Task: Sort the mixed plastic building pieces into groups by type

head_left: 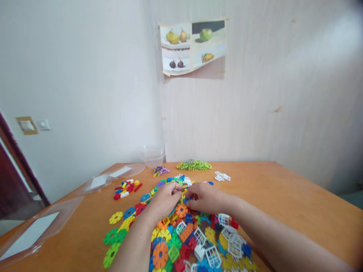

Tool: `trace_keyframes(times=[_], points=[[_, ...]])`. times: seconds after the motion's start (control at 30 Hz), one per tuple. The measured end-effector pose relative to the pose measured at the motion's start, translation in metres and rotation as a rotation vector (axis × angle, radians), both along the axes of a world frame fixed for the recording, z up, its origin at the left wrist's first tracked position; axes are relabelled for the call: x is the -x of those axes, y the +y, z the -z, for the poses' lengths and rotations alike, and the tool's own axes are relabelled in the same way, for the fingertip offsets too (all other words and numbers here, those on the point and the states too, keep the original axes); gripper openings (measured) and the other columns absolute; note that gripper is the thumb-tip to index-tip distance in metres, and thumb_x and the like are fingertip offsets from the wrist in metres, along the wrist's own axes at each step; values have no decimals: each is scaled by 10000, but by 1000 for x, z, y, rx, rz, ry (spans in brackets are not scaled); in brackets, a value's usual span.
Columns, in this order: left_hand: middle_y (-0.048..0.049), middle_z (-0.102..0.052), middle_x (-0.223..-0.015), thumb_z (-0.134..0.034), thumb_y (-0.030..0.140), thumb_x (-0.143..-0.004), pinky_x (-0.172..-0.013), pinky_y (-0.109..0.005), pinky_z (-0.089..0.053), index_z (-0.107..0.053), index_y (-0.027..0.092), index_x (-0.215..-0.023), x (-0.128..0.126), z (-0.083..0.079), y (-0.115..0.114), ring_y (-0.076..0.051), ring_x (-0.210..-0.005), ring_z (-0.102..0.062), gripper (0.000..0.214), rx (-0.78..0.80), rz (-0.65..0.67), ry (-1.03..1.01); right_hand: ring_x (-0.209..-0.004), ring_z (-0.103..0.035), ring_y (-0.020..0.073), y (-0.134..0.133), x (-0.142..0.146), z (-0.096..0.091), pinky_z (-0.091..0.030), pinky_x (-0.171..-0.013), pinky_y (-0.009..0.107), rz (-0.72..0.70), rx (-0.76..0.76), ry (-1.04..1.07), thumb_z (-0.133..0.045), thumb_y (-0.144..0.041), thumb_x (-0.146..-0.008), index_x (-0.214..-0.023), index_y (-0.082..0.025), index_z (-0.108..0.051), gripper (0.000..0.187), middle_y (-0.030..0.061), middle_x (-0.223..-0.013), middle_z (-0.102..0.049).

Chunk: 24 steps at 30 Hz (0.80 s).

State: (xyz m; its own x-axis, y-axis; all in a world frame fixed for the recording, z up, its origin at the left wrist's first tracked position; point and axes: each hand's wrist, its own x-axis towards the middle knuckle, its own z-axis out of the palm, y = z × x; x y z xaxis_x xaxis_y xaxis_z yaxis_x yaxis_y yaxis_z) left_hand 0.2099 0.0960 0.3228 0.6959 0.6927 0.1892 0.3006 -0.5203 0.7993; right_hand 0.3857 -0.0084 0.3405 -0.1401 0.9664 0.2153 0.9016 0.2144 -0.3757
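Both of my hands reach into the middle of a big mixed pile of colourful plastic toy pieces. My left hand (170, 195) is closed, thumb and fingertips pressed together; anything between them is too small to make out. Close on its right, my right hand (204, 197) has its fingers curled down on the pieces, and what its fingertips hold is hidden. Just below the hands lies an orange flower disc (182, 210). Nearer me are a larger orange flower disc (160, 255), an orange brick (186, 232) and white lattice window pieces (213, 257).
Small heaps stand apart: red, yellow and white pieces (127, 188), purple pieces (161, 171), light green pieces (195, 165) and white lattice pieces (222, 176). Clear plastic tubs (153, 155) stand by the wall. Plastic lids (31, 236) with white labels line the table's left edge.
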Motion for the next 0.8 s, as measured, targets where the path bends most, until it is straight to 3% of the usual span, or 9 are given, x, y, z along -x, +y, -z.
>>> trace_keyframes(times=[0.3,0.57,0.8], points=[[-62,-731,-973,-558,399,-846,-846,-331,-490,-675,185,-1050,1,2,2,-234,-936,-664,317,17,-10,-12,-669,-580,124,12,-14,7,-372,-579,221,93,-97,240,-493,-253,-861,-791,-192,-660,191,-14,-718,-660],[-60,-733,-954,-554,402,-841,-827,-334,-490,-683,185,-1028,1,-5,-2,-232,-908,-664,314,-8,-45,-2,-570,-534,116,23,-28,14,-397,-519,217,165,-18,530,-484,-324,-885,-811,-189,-621,206,-31,-623,-574],[-46,-725,-945,-529,361,-847,-789,-303,-481,-687,189,-1014,0,-3,-3,-209,-871,-655,287,-61,-17,10,-574,-519,116,14,-28,-4,-406,-535,222,231,-46,566,-526,-330,-852,-774,-193,-612,179,-28,-630,-575]])
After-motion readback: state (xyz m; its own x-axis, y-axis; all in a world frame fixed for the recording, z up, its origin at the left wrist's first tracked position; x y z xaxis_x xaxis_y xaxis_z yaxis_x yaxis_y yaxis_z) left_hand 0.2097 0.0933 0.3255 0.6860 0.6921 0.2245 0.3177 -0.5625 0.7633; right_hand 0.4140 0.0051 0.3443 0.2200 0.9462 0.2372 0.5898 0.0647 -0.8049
